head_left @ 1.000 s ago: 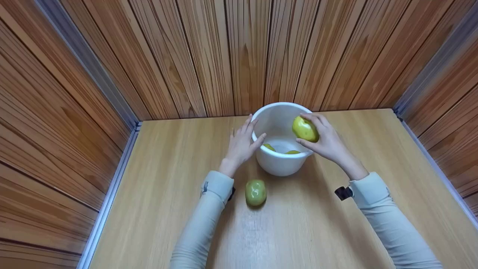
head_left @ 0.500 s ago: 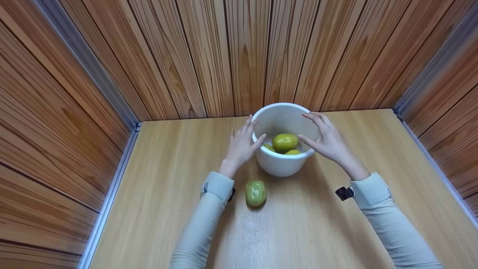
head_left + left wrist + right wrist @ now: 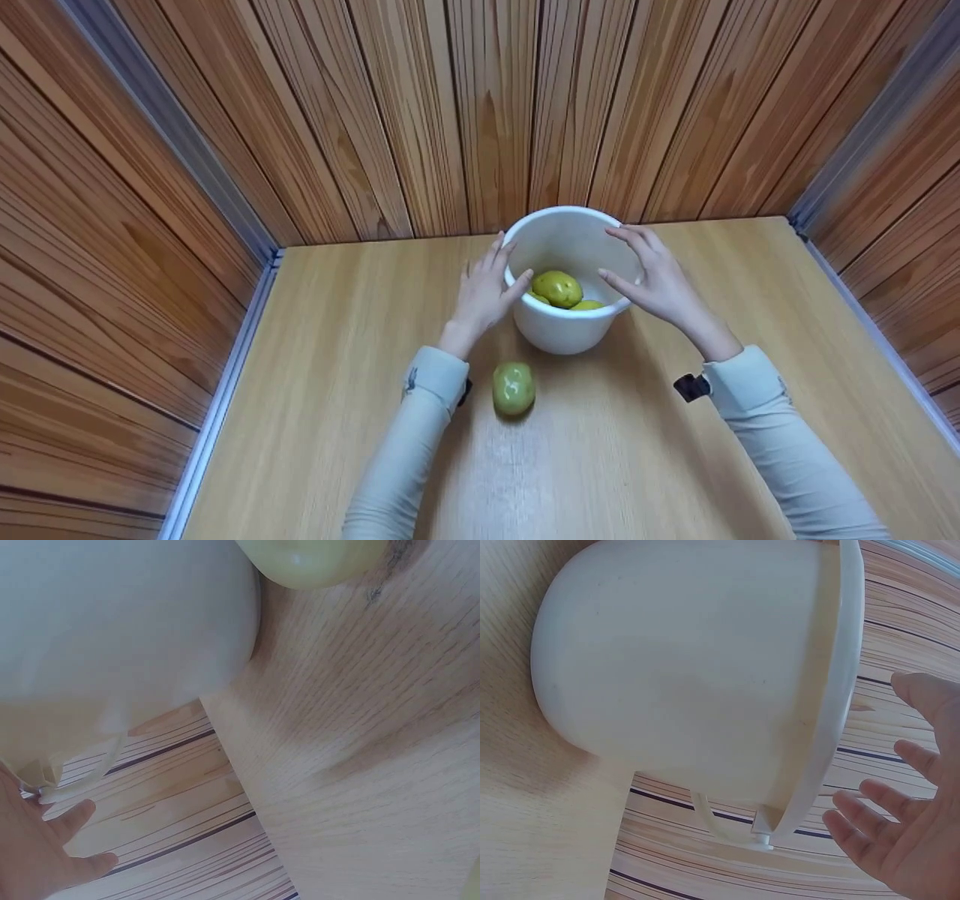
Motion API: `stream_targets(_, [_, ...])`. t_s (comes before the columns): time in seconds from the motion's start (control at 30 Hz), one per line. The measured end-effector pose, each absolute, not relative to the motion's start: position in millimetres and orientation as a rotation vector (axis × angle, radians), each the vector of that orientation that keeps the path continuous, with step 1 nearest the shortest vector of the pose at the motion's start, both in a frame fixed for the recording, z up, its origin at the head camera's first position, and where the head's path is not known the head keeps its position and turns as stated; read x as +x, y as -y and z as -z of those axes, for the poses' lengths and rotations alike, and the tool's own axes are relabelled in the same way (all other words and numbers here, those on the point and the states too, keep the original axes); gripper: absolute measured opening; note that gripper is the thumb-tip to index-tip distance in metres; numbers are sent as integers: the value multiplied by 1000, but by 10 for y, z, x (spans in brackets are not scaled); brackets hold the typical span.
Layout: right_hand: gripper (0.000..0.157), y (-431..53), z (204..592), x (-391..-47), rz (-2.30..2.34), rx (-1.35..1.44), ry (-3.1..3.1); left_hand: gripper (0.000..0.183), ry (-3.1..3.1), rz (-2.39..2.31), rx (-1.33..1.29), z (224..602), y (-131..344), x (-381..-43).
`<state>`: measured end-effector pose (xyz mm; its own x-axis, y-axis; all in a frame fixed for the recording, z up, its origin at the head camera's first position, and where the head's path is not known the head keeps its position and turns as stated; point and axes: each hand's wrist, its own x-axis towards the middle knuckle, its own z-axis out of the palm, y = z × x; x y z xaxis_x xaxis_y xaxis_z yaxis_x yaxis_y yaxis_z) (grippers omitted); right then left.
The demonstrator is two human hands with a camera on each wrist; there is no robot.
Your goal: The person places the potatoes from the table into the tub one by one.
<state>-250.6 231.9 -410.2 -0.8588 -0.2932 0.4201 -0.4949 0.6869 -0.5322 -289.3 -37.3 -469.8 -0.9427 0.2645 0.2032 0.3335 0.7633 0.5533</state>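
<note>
A white bucket (image 3: 566,334) stands upright near the back of the table. Inside lie several yellow-green oval fruits, mango-like, the topmost one (image 3: 556,289) leaning toward the left wall. My left hand (image 3: 484,292) is at the bucket's left rim, fingers extended, thumb over the edge. On the other side, my right hand (image 3: 660,281) hovers at the right rim with spread fingers and holds nothing; the right wrist view shows a gap between this hand (image 3: 907,810) and the bucket wall (image 3: 682,667). One greener oval fruit (image 3: 514,388) lies on the table before the bucket.
Wood-panelled walls (image 3: 495,112) enclose the wooden table (image 3: 600,465) at the back and both sides, with metal strips along the side edges. A bucket handle (image 3: 705,817) hangs on the bucket's far side in the right wrist view.
My right hand has let go of a yellow-green fruit over the bucket. It dropped in and then rolled left onto the others. My left hand has stayed at the rim.
</note>
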Motion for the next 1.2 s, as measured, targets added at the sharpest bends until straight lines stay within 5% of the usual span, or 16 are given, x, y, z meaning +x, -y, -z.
stream_targets(1.2, [58, -2436, 4181, -2527, -929, 521, 2708, 79, 2849, 902, -538, 4578, 460, -2871])
